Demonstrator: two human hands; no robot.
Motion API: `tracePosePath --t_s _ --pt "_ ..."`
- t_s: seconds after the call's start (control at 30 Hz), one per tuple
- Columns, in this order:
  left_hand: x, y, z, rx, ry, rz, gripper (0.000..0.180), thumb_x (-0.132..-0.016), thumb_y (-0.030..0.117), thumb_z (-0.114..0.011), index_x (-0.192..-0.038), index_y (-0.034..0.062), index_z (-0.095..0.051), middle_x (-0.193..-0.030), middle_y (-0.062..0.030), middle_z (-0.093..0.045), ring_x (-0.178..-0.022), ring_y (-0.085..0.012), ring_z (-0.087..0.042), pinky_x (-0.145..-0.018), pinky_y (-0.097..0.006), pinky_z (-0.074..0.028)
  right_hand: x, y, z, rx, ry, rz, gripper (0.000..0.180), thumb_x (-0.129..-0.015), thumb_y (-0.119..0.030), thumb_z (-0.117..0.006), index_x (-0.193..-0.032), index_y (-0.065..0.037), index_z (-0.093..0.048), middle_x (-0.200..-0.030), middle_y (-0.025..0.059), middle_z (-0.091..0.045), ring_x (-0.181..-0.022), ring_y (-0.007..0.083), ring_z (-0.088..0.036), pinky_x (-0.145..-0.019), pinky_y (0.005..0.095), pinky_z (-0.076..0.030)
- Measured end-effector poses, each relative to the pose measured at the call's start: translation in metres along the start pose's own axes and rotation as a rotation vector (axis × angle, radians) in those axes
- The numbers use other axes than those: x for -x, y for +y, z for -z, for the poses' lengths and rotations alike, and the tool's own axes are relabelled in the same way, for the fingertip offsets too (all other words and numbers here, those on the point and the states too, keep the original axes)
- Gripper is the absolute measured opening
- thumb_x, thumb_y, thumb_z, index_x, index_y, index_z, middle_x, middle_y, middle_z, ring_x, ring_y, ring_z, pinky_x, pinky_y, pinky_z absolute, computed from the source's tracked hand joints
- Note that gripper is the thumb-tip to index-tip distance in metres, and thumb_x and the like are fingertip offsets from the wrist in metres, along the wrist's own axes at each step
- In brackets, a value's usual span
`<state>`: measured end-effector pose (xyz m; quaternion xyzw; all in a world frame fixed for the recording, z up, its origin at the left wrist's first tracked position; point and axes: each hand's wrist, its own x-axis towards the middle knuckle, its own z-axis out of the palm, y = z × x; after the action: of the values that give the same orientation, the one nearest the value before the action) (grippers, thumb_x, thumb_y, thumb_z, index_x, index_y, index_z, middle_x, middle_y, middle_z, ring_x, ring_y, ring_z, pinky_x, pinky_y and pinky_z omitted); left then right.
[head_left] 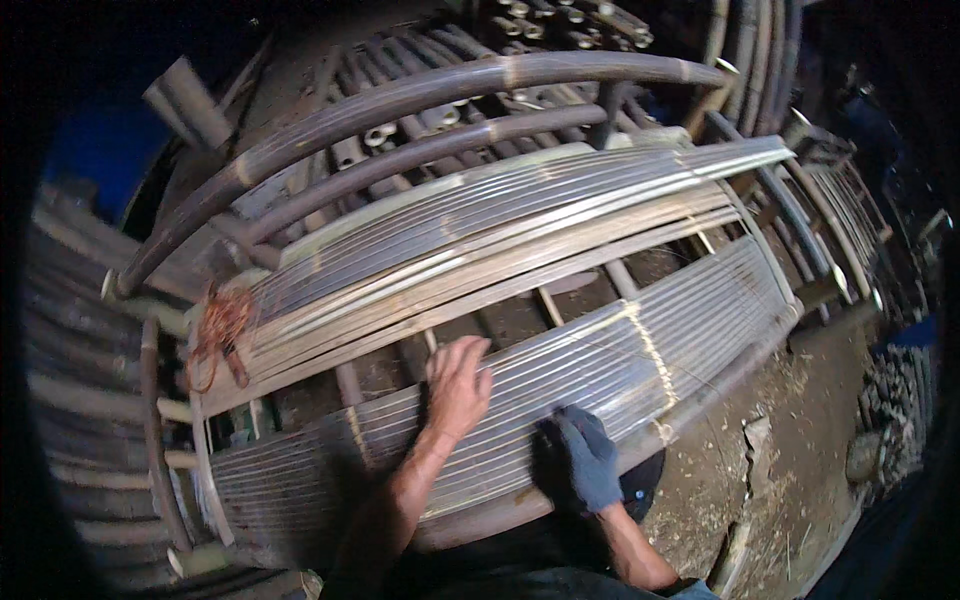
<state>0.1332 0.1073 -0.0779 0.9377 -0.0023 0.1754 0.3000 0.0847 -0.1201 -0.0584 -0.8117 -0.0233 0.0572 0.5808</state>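
**Left hand (452, 395) and right hand (588, 458) over a slatted panel (525, 380)**

The slatted panel was set beneath the fingers of both hands and was extended well to either side of them. The bare left hand was placed at the panel's far edge, its fingers (462, 352) bent and held close together; whether a slat was gripped could not be told. The right hand was covered by a grey glove (592, 478) and was positioned over the slats nearer the body, its fingers narrowly bunched; what was held, if anything, could not be told. A dark shadow was cast just left of the gloved fingers.

To the right of the gloved fingers and a little farther off, the slats were crossed by a yellow lashing (652, 350). Beyond the left fingertips, a gap was spanned by crossbars (550, 306), and past these a second bank of slats (480, 222) was seen. Well to the left of the left fingers, a tangle of orange cord (228, 315) was laid. Farthest from all fingers, a thick curved pole (420, 88) was raised above stacked poles (430, 50).
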Motion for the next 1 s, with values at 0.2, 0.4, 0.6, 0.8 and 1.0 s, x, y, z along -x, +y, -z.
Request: tracePosePath --t_s 0.2,0.4,0.6,0.8,1.0 --pt "-0.048 0.084 -0.106 0.163 -0.293 -0.321 0.043 -0.081 0.019 -0.072 -0.121 0.0079 -0.062 -0.126 -0.0084 -0.054 -0.118 -0.0300 -0.048 -0.100 -0.044 -0.039 0.106 0.065 0.201 -0.498 0.005 -0.905 0.031 -0.093 -0.024 -0.062 -0.108 0.002 -0.069 -0.107 0.0160 -0.070 -0.101 0.0298 -0.068 -0.087 0.0418 -0.053" --pt "-0.046 0.110 -0.143 0.058 -0.302 -0.300 0.033 -0.081 0.023 -0.074 -0.112 0.0124 -0.069 -0.124 -0.0063 -0.055 -0.118 -0.0276 -0.046 -0.101 -0.045 -0.036 0.072 0.077 0.255 1.041 0.491 -0.299 0.050 -0.079 -0.032 -0.075 -0.118 -0.005 -0.061 -0.119 0.0217 -0.060 -0.110 0.0386 -0.058 -0.094 0.0463 -0.047" --pt "-0.046 0.108 -0.140 0.056 -0.298 -0.366 0.033 -0.079 0.018 -0.073 -0.111 0.0117 -0.069 -0.123 -0.0080 -0.056 -0.121 -0.0285 -0.047 -0.104 -0.046 -0.037 -0.065 0.059 0.214 1.118 0.225 0.295 0.035 -0.079 -0.032 -0.074 -0.103 -0.006 -0.067 -0.107 0.0177 -0.064 -0.107 0.0393 -0.058 -0.090 0.0469 -0.047" --pt "-0.025 0.126 -0.132 0.133 -0.285 -0.438 0.026 -0.083 0.016 -0.069 -0.108 0.0104 -0.068 -0.112 -0.0111 -0.061 -0.109 -0.0314 -0.058 -0.098 -0.047 -0.045 -0.041 -0.036 0.206 0.496 -0.334 -0.227 0.023 -0.088 -0.028 -0.067 -0.090 -0.004 -0.069 -0.084 0.0116 -0.068 -0.077 0.0249 -0.066 -0.072 0.0346 -0.052" --pt "-0.060 0.094 -0.088 0.639 0.115 0.161 0.022 -0.097 0.023 -0.058 -0.097 0.0019 -0.065 -0.088 -0.0167 -0.068 -0.077 -0.0336 -0.067 -0.069 -0.038 -0.053 -0.103 -0.095 0.278 0.695 -0.031 0.013 0.020 -0.088 -0.020 -0.070 -0.094 0.000 -0.071 -0.084 0.0107 -0.070 -0.077 0.0151 -0.066 -0.072 0.0305 -0.052"
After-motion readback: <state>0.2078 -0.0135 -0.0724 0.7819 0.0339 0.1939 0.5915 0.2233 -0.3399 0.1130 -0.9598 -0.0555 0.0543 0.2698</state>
